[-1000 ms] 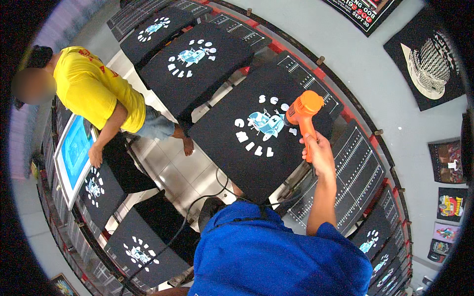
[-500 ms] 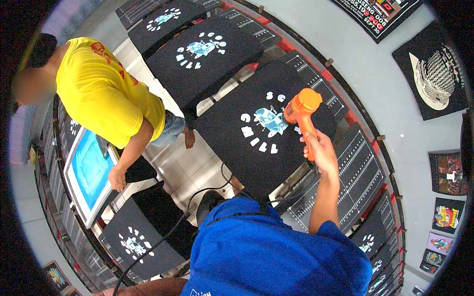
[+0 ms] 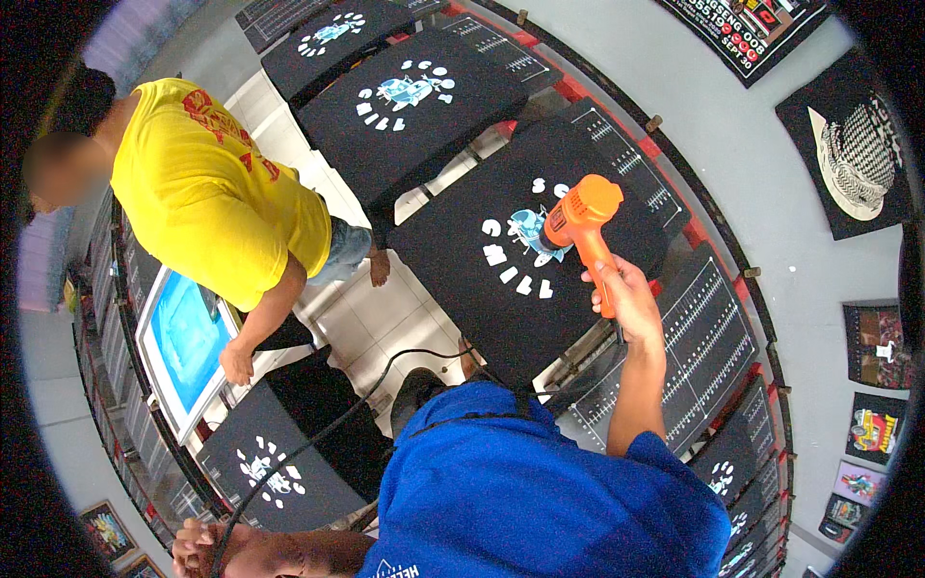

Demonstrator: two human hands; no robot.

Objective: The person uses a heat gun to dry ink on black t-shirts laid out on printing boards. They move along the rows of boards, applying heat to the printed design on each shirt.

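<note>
- Right hand [image 3: 631, 294]: fingers wrapped tight round the grip of the orange heat gun [image 3: 581, 226], arm stretched out over the black shirt [image 3: 525, 255] laid flat on its platen.
- Gun nozzle points down and left at the blue-and-white print [image 3: 525, 241]; it hovers just above the print's right edge. Contact can't be told, looks apart.
- Left hand [image 3: 198, 544]: low, well off the shirt toward the camera's lower-left. Fingers closed on the black cable [image 3: 318, 438] that runs up toward the gun, holding the slack.
- Step in hand, my read: flash-drying the print on this shirt, mid-pass.
- Next move would call for sweeping the nozzle across the white letters left of the blue figure, keeping it off the fabric, with the cable held clear of the wet ink.
- Further out from the shirt: a second printed black shirt [image 3: 409, 101] on the next platen beyond, a third [image 3: 328, 34] past that, and another [image 3: 275, 472] on the near side.
- A person in a yellow t-shirt [image 3: 212, 193] works left of the shirt, one hand on a framed screen with blue mesh [image 3: 183, 337].
- Versus a second ago: gun is lower over the print, nozzle nearer the blue figure. The yellow-shirted person has shifted along, and the blue screen now sits closer in.
</note>
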